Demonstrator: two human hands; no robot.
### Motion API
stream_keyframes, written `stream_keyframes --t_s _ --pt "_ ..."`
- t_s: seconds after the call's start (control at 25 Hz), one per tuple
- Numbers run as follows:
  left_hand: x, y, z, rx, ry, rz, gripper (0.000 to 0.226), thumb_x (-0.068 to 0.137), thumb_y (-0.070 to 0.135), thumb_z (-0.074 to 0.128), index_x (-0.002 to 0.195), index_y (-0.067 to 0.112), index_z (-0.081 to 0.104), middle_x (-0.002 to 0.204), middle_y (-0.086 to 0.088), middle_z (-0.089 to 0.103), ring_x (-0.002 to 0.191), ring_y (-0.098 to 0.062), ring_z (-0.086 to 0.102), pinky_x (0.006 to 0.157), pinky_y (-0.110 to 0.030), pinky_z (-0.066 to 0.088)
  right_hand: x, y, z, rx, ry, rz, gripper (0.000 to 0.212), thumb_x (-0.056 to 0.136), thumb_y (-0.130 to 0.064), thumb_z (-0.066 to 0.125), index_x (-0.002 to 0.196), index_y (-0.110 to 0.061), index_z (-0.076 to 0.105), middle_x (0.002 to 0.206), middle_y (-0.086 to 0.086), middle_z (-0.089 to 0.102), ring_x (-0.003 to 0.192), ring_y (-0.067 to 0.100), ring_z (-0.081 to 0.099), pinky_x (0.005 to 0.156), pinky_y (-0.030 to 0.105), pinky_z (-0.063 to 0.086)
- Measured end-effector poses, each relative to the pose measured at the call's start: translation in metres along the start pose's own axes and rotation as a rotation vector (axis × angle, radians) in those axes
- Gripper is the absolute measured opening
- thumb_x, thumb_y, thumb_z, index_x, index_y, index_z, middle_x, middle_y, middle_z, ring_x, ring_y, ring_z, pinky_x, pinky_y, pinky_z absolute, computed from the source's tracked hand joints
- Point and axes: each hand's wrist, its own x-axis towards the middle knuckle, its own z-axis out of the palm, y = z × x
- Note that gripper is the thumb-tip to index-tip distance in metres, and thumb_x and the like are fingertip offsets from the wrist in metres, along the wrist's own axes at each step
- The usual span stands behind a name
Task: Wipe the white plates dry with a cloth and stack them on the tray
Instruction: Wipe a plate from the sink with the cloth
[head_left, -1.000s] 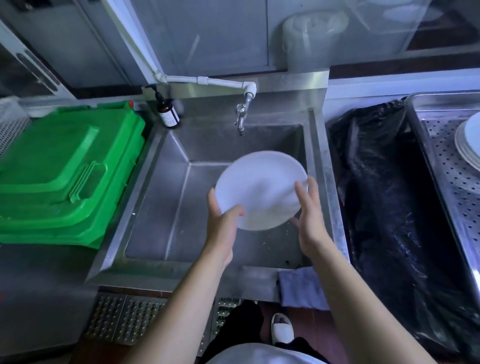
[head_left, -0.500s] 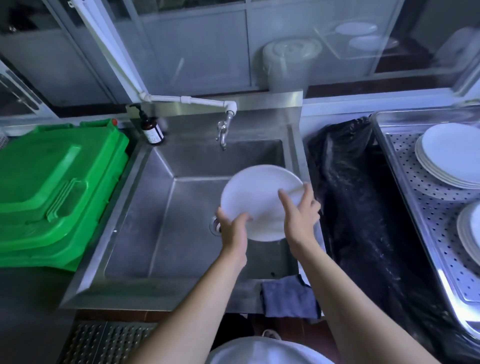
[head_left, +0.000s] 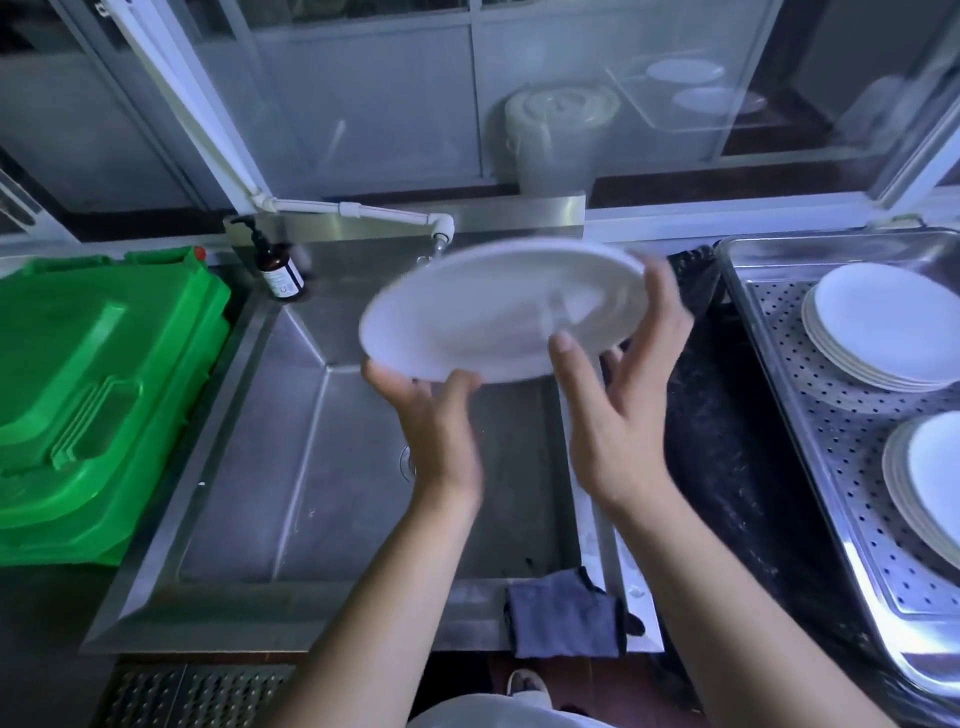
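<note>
A white plate (head_left: 498, 312) hangs blurred above the steel sink (head_left: 291, 467), tilted almost flat. My left hand (head_left: 431, 415) holds its near left rim from below. My right hand (head_left: 618, 395) grips the right rim, thumb on the plate's face and fingers spread behind it. A grey cloth (head_left: 566, 618) is draped over the sink's front edge, untouched by either hand. To the right, the perforated steel tray (head_left: 841, 431) carries two stacks of white plates, one at the far end (head_left: 883, 322) and one nearer (head_left: 935, 478).
A green plastic bin lid (head_left: 93, 389) lies left of the sink. A brown pump bottle (head_left: 278, 270) stands at the sink's back left corner, and the tap (head_left: 441, 234) sits behind the plate. A black plastic bag (head_left: 727, 415) fills the gap between sink and tray.
Both hands have lifted the plate higher over the sink and tipped it from facing me to nearly flat. The view has swung right, showing more of the tray.
</note>
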Motion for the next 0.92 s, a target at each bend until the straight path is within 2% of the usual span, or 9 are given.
stream_keyframes --t_s 0.08,0.16,0.2,0.32,0.44,0.6,0.72,0.8,0.92 --pt "-0.014 -0.026 -0.011 0.098 0.134 -0.291 0.048 0.072 0.007 0.059 0.113 0.026 0.043 0.129 -0.013 0.063 0.104 -0.026 0.062 0.083 -0.043 0.052 -0.017 0.022 0.006 -0.102 -0.052 0.291 0.078 0.083 -0.047 0.059 0.151 -0.023 0.029 0.144 0.007 0.03 0.132 0.025 0.027 0.112 0.042 0.028" --pt "-0.033 -0.052 -0.027 0.124 0.137 -0.588 0.046 0.073 0.01 0.058 0.116 0.02 0.044 0.135 -0.017 0.061 0.101 -0.026 0.065 0.077 -0.041 0.058 -0.037 0.041 0.008 -0.182 -0.085 0.634 0.083 0.074 -0.055 0.054 0.15 -0.028 0.03 0.146 0.009 0.028 0.13 0.029 0.024 0.112 0.05 0.029" --pt "-0.039 -0.06 -0.033 0.088 0.11 -0.634 0.053 0.067 0.013 0.06 0.117 0.02 0.044 0.136 -0.017 0.061 0.102 -0.024 0.066 0.077 -0.042 0.061 -0.044 0.047 0.005 -0.213 -0.076 0.612 0.085 0.072 -0.058 0.054 0.148 -0.029 0.031 0.145 0.008 0.028 0.128 0.028 0.024 0.11 0.051 0.031" --pt "-0.034 -0.062 -0.035 0.029 0.076 -0.613 0.074 0.049 0.02 0.064 0.12 0.019 0.044 0.134 -0.013 0.063 0.113 -0.024 0.067 0.08 -0.039 0.062 -0.05 0.048 0.005 -0.212 -0.031 0.405 0.078 0.071 -0.06 0.053 0.143 -0.036 0.034 0.138 0.002 0.03 0.12 0.016 0.024 0.102 0.041 0.033" --pt "-0.03 -0.046 -0.035 0.053 0.046 -0.585 0.069 0.054 0.017 0.064 0.12 0.023 0.049 0.132 -0.005 0.064 0.118 -0.023 0.065 0.085 -0.042 0.062 -0.042 0.041 0.006 -0.153 -0.056 0.422 0.071 0.074 -0.059 0.052 0.141 -0.045 0.035 0.136 -0.003 0.032 0.12 0.015 0.027 0.102 0.039 0.031" --pt "-0.031 -0.01 -0.053 0.438 -0.18 -0.5 0.055 0.066 0.017 0.06 0.119 0.033 0.056 0.125 0.0 0.069 0.117 -0.028 0.064 0.1 -0.049 0.054 -0.018 0.06 -0.016 0.162 -0.081 0.803 0.063 0.078 -0.047 0.058 0.14 -0.041 0.046 0.142 0.005 0.043 0.126 0.032 0.048 0.106 0.055 0.043" --pt "-0.021 0.025 -0.072 0.61 -0.483 -0.538 0.051 0.079 0.016 0.062 0.119 0.048 0.064 0.115 0.014 0.074 0.11 -0.011 0.069 0.088 -0.038 0.059 -0.02 0.074 -0.033 0.335 -0.16 1.089 0.03 0.089 -0.039 0.058 0.117 -0.031 0.062 0.116 0.007 0.065 0.103 0.03 0.064 0.083 0.054 0.054" --pt "-0.012 0.046 -0.082 0.599 -0.614 -0.589 0.052 0.083 0.017 0.065 0.12 0.055 0.067 0.121 0.012 0.073 0.11 -0.01 0.07 0.085 -0.036 0.061 -0.026 0.085 -0.036 0.39 -0.206 1.19 0.039 0.089 -0.04 0.058 0.125 -0.026 0.061 0.111 0.011 0.067 0.1 0.032 0.063 0.078 0.054 0.056" --pt "-0.001 0.06 -0.093 0.452 -0.627 -0.642 0.062 0.085 0.009 0.068 0.133 0.048 0.065 0.134 0.001 0.068 0.12 -0.023 0.067 0.083 -0.049 0.061 -0.031 0.089 -0.035 0.494 -0.289 1.215 0.051 0.089 -0.042 0.058 0.138 -0.028 0.053 0.124 0.016 0.062 0.114 0.038 0.06 0.082 0.066 0.055"
